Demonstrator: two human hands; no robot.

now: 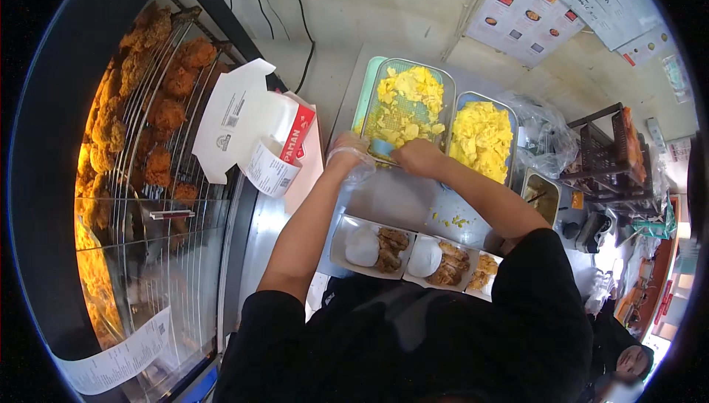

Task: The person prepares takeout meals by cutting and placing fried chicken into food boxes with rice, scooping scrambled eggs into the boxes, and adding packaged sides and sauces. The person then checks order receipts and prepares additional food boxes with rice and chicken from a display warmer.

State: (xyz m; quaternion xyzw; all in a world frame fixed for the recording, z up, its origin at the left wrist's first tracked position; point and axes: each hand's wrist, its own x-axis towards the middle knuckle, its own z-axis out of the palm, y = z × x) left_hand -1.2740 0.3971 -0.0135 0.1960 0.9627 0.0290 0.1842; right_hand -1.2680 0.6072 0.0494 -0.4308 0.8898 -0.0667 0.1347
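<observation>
A metal tray [450, 82] with a mesh rack holds yellow scrambled egg [413, 93], thinned out toward its near side. At its near edge is a small light-blue scoop [382, 147], seemingly a cup-shaped one. My right hand [418, 158] is closed at the scoop's right side, apparently gripping it. On the other side my left hand [350, 155], in a clear plastic glove, is curled close to the scoop and the tray's near left corner; what its fingers hold is hidden. Nearer me stand open boxes [405, 268] with white rice mounds [362, 246] and brown chicken pieces [391, 249].
A second tray [511, 118] of egg stands to the right, beside plastic bags [543, 133] and a metal container [543, 192]. On the left are a heated glass cabinet [185, 255] with fried chicken and a white carton [236, 118]. Egg crumbs [452, 221] dot the counter.
</observation>
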